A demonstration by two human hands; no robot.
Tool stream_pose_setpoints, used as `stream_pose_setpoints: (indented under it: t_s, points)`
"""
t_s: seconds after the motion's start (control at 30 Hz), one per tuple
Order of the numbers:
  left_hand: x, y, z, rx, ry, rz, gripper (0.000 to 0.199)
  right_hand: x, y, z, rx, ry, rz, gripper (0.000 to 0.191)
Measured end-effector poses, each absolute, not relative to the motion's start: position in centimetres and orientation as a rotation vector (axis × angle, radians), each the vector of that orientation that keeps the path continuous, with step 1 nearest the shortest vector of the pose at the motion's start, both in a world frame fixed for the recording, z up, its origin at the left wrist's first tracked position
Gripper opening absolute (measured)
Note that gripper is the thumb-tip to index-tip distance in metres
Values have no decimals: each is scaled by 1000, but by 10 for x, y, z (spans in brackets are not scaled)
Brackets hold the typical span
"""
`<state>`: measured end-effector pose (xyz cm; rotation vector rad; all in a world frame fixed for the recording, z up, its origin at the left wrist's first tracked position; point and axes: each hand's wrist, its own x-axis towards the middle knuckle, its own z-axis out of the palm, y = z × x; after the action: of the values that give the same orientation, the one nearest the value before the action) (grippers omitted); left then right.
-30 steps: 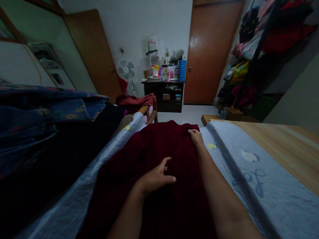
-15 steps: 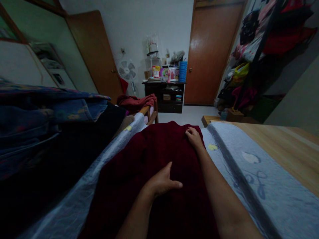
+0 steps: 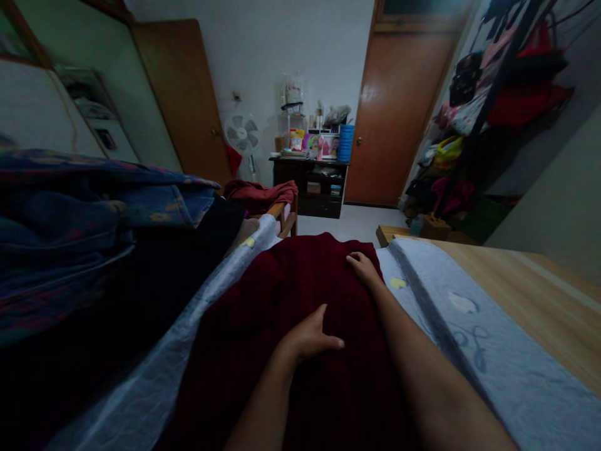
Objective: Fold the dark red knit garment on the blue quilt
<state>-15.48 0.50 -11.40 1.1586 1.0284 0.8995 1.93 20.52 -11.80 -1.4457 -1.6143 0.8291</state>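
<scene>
A dark red cloth garment (image 3: 263, 313) lies spread over the bed's pale blue patterned sheet (image 3: 469, 351). My left hand (image 3: 312, 335) rests on the middle of the cloth, thumb and fingers apart, holding nothing. Farther off, near the cloth's far right corner, my right hand (image 3: 364, 266) lies on the fabric with its fingers slightly bent and spread. No fold of cloth shows between its fingers.
A heap of dark and blue floral clothes (image 3: 94, 207) fills the left side. Beyond the bed, a reddish cloth (image 3: 260, 195) hangs over a wooden rail. A wooden board (image 3: 530, 282) lies at the right. Farther back stand a fan (image 3: 243, 133) and a dark cabinet (image 3: 319, 203).
The camera view has shifted slightly. Both hands stay at nearly the same places on the dark red cloth.
</scene>
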Motion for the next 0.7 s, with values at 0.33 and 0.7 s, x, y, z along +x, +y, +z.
stream_pose_setpoints:
  t_s: [0.33,0.7]
  points:
    - [-159,9,-116,1251,1125,749,99,63,131,-98,-1597,-1470,1033,20]
    - [-150,20,-113,1286,1394,906,51,62,-4,-76,-1481,-1412,1404,48]
